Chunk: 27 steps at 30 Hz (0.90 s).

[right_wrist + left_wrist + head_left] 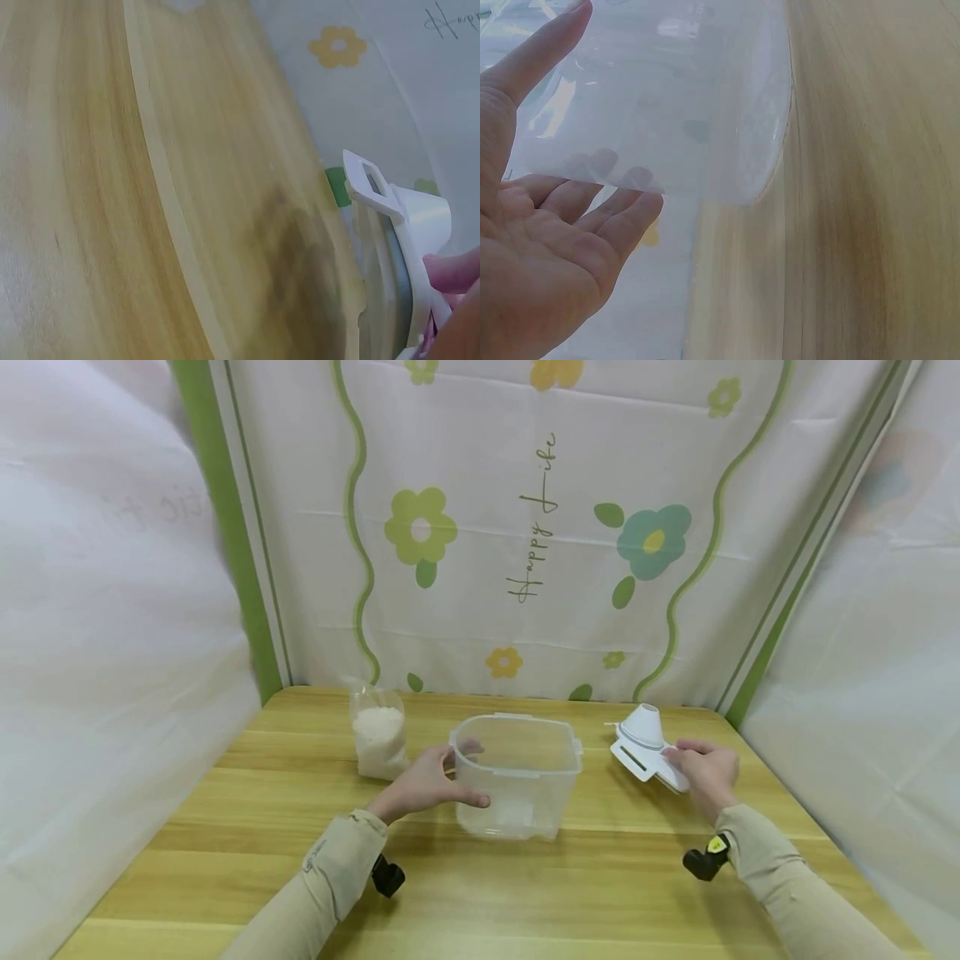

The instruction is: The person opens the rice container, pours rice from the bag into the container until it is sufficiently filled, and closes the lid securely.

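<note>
In the head view a clear plastic container [517,785] stands in the middle of the wooden table, its open top facing up. My left hand [435,783] holds it by the left side, thumb in front and fingers behind; the left wrist view shows the fingertips against the clear wall [652,97]. At the right, my right hand [705,772] grips the edge of a white lid [647,747] that has a cone-shaped spout and slotted side flaps. The lid [397,255] is tilted, and its shadow falls on the table in the right wrist view.
A clear bag of white grains [379,739], resembling rice, stands upright left of the container, just behind my left hand. The wooden table [517,902] ends at a flower-printed curtain [480,610] at the back, with pale curtains on both sides.
</note>
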Each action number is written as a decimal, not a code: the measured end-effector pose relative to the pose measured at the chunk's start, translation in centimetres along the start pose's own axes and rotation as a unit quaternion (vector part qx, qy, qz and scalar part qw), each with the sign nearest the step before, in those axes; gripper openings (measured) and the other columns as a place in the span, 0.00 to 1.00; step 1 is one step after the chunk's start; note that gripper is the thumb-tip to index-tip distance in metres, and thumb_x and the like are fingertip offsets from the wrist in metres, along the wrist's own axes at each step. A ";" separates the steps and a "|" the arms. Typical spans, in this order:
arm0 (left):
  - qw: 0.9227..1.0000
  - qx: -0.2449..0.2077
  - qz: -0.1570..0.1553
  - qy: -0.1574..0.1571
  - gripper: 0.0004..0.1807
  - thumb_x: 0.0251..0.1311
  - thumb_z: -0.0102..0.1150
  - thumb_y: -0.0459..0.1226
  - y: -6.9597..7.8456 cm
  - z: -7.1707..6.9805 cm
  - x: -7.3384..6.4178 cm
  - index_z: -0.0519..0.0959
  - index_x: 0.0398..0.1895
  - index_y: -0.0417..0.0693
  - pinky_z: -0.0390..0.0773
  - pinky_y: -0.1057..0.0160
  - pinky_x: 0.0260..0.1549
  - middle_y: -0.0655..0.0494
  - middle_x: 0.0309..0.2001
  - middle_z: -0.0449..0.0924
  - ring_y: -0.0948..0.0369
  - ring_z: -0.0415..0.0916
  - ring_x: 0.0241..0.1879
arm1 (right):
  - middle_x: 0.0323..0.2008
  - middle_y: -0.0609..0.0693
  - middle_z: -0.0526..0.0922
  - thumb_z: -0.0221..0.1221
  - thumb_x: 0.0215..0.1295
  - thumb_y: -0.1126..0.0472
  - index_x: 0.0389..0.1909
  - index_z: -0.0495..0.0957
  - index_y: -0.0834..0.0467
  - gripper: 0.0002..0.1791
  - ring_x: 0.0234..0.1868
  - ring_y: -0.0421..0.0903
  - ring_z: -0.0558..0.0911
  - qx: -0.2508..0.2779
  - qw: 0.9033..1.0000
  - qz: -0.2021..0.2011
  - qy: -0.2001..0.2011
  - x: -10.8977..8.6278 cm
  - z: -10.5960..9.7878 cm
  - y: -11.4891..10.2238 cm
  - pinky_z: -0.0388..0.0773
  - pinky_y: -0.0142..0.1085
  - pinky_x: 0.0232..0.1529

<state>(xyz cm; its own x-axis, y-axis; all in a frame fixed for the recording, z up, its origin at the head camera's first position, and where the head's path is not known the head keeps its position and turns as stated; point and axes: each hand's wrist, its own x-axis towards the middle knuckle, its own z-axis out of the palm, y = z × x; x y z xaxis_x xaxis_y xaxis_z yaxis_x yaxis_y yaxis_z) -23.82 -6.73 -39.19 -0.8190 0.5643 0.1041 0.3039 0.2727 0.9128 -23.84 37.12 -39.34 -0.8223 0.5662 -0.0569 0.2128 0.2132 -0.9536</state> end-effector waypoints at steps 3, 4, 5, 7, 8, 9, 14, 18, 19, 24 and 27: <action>1.000 0.002 -0.001 -0.001 0.49 0.43 0.79 0.52 0.1 0.0 0.0 0.67 0.70 0.51 0.65 0.46 0.63 0.55 0.68 0.67 0.55 0.62 0.67 | 0.57 0.62 0.74 0.69 0.57 0.65 0.60 0.75 0.68 0.29 0.45 0.46 0.75 -0.001 1.000 0.013 0.000 0.3 -0.2 0.5 0.75 0.24 0.33; 1.000 0.002 -0.001 -0.001 0.50 0.43 0.79 0.52 0.1 0.0 0.0 0.66 0.70 0.50 0.65 0.46 0.63 0.55 0.68 0.67 0.55 0.61 0.67 | 0.57 0.62 0.74 0.69 0.57 0.65 0.60 0.75 0.68 0.29 0.46 0.46 0.75 -0.001 1.000 0.016 -0.001 0.4 -0.3 0.6 0.75 0.24 0.33; 1.000 0.003 -0.001 -0.001 0.50 0.43 0.79 0.52 0.2 0.0 0.0 0.66 0.70 0.49 0.65 0.46 0.62 0.55 0.68 0.67 0.55 0.61 0.67 | 0.57 0.62 0.74 0.69 0.57 0.65 0.60 0.75 0.68 0.29 0.46 0.47 0.74 -0.002 1.000 0.018 0.000 0.5 -0.3 0.7 0.74 0.24 0.33; 1.000 0.004 -0.001 -0.001 0.50 0.43 0.80 0.52 0.2 0.0 0.0 0.66 0.70 0.51 0.65 0.47 0.63 0.56 0.68 0.67 0.55 0.61 0.67 | 0.58 0.62 0.73 0.68 0.58 0.65 0.60 0.75 0.68 0.29 0.48 0.48 0.74 0.001 1.000 0.023 0.000 0.6 -0.4 0.9 0.74 0.25 0.33; 1.000 0.006 -0.002 0.000 0.50 0.42 0.80 0.52 0.2 0.0 0.0 0.67 0.70 0.52 0.65 0.47 0.62 0.56 0.68 0.67 0.55 0.62 0.67 | 0.58 0.63 0.73 0.68 0.58 0.66 0.61 0.74 0.68 0.29 0.48 0.49 0.74 0.002 1.000 0.026 0.000 0.6 -0.5 1.0 0.74 0.25 0.34; 1.000 0.006 -0.001 -0.001 0.49 0.42 0.80 0.52 0.2 0.0 0.0 0.67 0.70 0.51 0.65 0.47 0.63 0.56 0.68 0.67 0.55 0.62 0.67 | 0.59 0.63 0.73 0.68 0.58 0.66 0.61 0.74 0.68 0.29 0.49 0.49 0.74 0.003 1.000 0.028 0.000 0.6 -0.5 1.1 0.74 0.25 0.35; 1.000 0.006 -0.002 -0.003 0.48 0.42 0.80 0.51 0.1 0.0 0.0 0.67 0.69 0.53 0.66 0.48 0.62 0.54 0.68 0.67 0.56 0.62 0.67 | 0.60 0.64 0.72 0.68 0.58 0.66 0.61 0.74 0.68 0.29 0.55 0.52 0.72 -0.004 0.999 0.032 0.002 0.5 -0.5 1.5 0.74 0.31 0.44; 1.000 0.008 -0.005 0.001 0.47 0.42 0.80 0.52 0.0 0.0 0.0 0.68 0.68 0.57 0.66 0.48 0.62 0.58 0.67 0.68 0.56 0.62 0.67 | 0.58 0.64 0.73 0.69 0.56 0.67 0.57 0.76 0.69 0.27 0.56 0.54 0.71 -0.013 0.999 0.028 0.007 0.5 -0.2 1.8 0.72 0.36 0.49; 1.000 0.008 -0.004 0.001 0.47 0.42 0.80 0.52 0.0 0.0 0.0 0.68 0.68 0.57 0.66 0.48 0.62 0.58 0.67 0.68 0.56 0.62 0.67 | 0.57 0.64 0.74 0.69 0.56 0.66 0.56 0.77 0.69 0.26 0.57 0.54 0.71 -0.016 0.999 0.028 0.009 0.5 -0.1 1.9 0.72 0.36 0.49; 1.000 0.008 -0.003 0.000 0.48 0.42 0.80 0.51 -0.1 0.0 0.0 0.68 0.68 0.56 0.67 0.48 0.62 0.56 0.68 0.68 0.56 0.63 0.67 | 0.56 0.65 0.74 0.69 0.59 0.64 0.55 0.77 0.70 0.25 0.57 0.55 0.71 -0.042 0.999 0.014 0.001 0.9 -0.1 2.6 0.72 0.34 0.45; 1.000 0.008 -0.002 -0.001 0.48 0.42 0.80 0.51 0.0 0.1 0.1 0.68 0.68 0.56 0.67 0.49 0.62 0.54 0.68 0.68 0.56 0.63 0.67 | 0.57 0.67 0.73 0.68 0.60 0.63 0.56 0.77 0.71 0.26 0.58 0.56 0.70 -0.047 0.999 0.013 -0.007 1.0 -0.2 3.1 0.72 0.34 0.46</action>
<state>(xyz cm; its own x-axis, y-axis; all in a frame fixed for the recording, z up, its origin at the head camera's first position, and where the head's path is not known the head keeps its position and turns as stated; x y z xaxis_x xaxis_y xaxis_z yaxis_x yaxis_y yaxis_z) -23.85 -6.62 -39.23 -0.8193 0.5647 0.0992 0.3085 0.2883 0.9065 -23.94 38.53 -42.25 -0.8232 0.5612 -0.0857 0.2823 0.2737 -0.9194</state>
